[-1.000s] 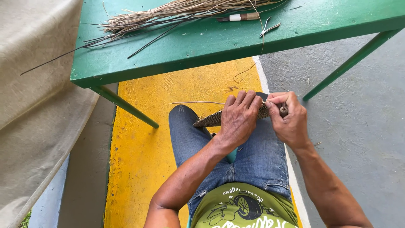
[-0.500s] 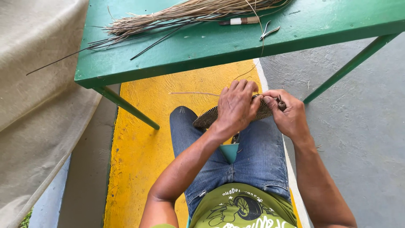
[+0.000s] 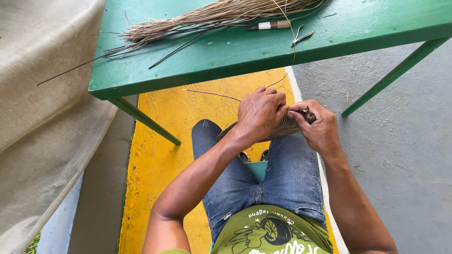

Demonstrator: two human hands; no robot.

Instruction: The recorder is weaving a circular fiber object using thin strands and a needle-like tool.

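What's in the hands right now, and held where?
Both hands, left and right, grip a woven piece at its upper edge.

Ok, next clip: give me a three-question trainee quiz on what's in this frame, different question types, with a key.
1. True or false: the woven coil piece rests on the green table.
2. Multiple choice: what lies on the table beside the fibre bundle? A) a hammer B) a tool with a white-banded handle C) a cup
3. Which hand covers most of the woven piece from above?

Key
1. False: the left hand and right hand hold it over the lap, below the table edge.
2. B.
3. The left hand.
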